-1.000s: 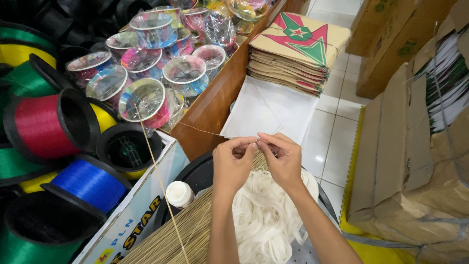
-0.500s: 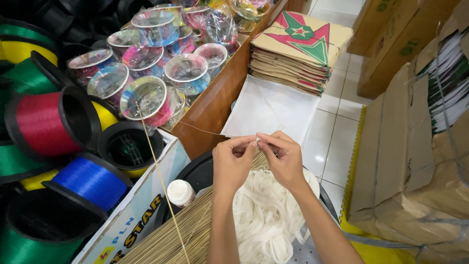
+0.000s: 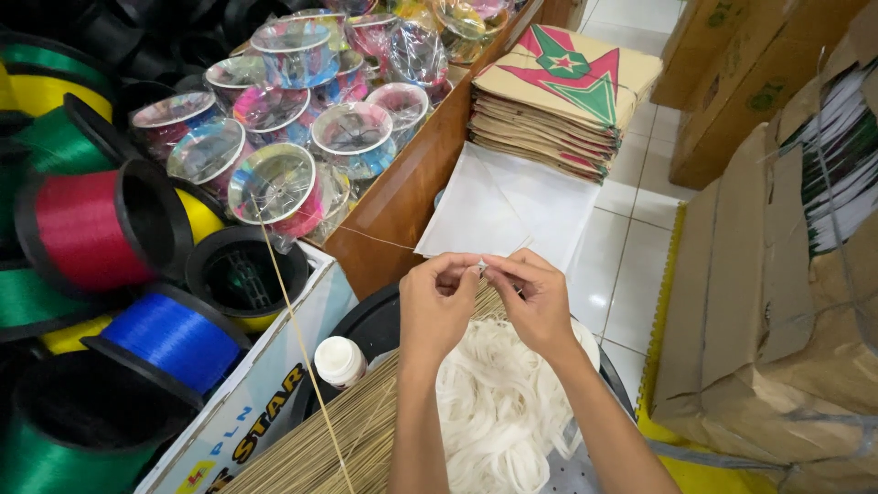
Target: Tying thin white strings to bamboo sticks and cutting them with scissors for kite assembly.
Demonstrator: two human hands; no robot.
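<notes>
Thin bamboo stick [image 3: 402, 241] was pinched at its end between the pressed-together fingertips of the left hand [image 3: 437, 306] and right hand [image 3: 535, 302], just above the white string heap [image 3: 498, 412], its binding seemingly unfinished.

- The left hand [image 3: 437, 306] and right hand [image 3: 538, 302] meet at the centre, fingertips touching around a thin stick [image 3: 384, 240] that runs off toward 10 o'clock.
- Directly below the hands, at 6 o'clock, a heap of strips [image 3: 498, 412] lies in a round tray [image 3: 366, 320].
- A bundle of sticks [image 3: 320, 444] lies at 7 o'clock, with a small bottle [image 3: 339, 360] just beside it.
- Large thread spools [image 3: 101, 229] crowd 9 o'clock.
- Wrapped reels [image 3: 302, 119] sit at 11 o'clock in a wooden box [image 3: 412, 192].
- A stack of kites [image 3: 562, 101] lies at 1 o'clock, with a paper sheet [image 3: 512, 206] in front of it.
- Cardboard boxes [image 3: 777, 302] stand at 3 o'clock on the floor [image 3: 631, 247].
</notes>
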